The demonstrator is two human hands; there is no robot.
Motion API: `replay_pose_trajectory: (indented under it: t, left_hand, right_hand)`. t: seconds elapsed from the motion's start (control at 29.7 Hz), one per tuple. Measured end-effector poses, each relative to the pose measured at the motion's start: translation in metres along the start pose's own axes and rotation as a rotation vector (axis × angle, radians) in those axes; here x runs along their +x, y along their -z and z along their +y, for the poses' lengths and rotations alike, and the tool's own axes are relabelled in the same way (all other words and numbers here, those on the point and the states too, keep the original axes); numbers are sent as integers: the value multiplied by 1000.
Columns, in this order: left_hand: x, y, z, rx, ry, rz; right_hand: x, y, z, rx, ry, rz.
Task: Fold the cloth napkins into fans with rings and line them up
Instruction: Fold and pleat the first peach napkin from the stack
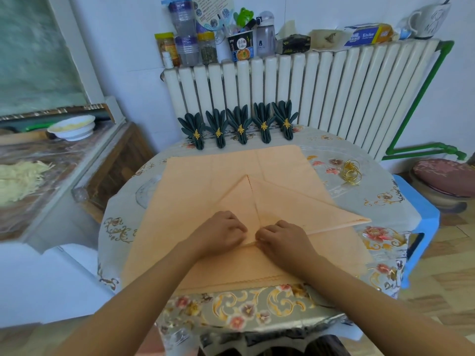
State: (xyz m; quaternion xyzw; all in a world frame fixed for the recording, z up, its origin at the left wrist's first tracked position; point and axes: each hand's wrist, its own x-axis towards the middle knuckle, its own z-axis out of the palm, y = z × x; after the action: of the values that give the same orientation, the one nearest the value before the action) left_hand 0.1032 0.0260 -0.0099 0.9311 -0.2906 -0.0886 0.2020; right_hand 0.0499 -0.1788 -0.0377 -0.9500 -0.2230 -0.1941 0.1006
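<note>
Legible writing: a blue and yellow box (368, 35) on the radiator top reads "Kitchen"; other print on it is too small to read. An instant noodle cup (241, 46) beside it carries a label with characters that cannot be read. A round printed fan (213, 12) behind the jars shows text too fine to make out.

Surface: round counter (380, 201) under a grey cloth with gold scrolls and pink flowers. On it, a peach napkin (277, 201) folded into a triangle lies on top of more flat peach napkins (205, 165). Five dark green fan napkins (240, 124), each in a gold ring, stand in a row along the far edge. Loose gold rings (350, 173) lie to the right, apart from the peach cloth.

Hands: left hand (221, 231) and right hand (282, 236) rest side by side at the near edge of the triangle, fingers curled, each pinching the cloth at the fold.

Room: white radiator (308, 93) behind the counter, with a green pipe (421, 98) at its right. Jars (185, 44), a bottle (266, 34), a green frog toy (244, 16) and a white mug (429, 19) sit on top. A side cabinet (84, 160) on the left holds a white bowl (73, 127) and pale shreds (20, 181). A blue stool (421, 222) and a round cushioned seat (444, 178) stand on the wooden floor at right.
</note>
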Motion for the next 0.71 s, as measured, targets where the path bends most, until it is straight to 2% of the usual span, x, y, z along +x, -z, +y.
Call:
replay_pose_trajectory:
  t: [0.13,0.34,0.61,0.71]
  left_hand:
    - [-27,2,-8,79,-11,-59]
    - [-46,24,-19,127,69,-98]
    - [-49,62,-36,252,209,-224]
    - [-41,85,-37,250,202,-225]
  right_hand:
    - [4,2,-1,-68,-2,-46]
    - [8,8,-5,-6,-105,-184]
    - [5,2,-11,1,-106,-129]
    - [5,-1,-12,0,-126,-116]
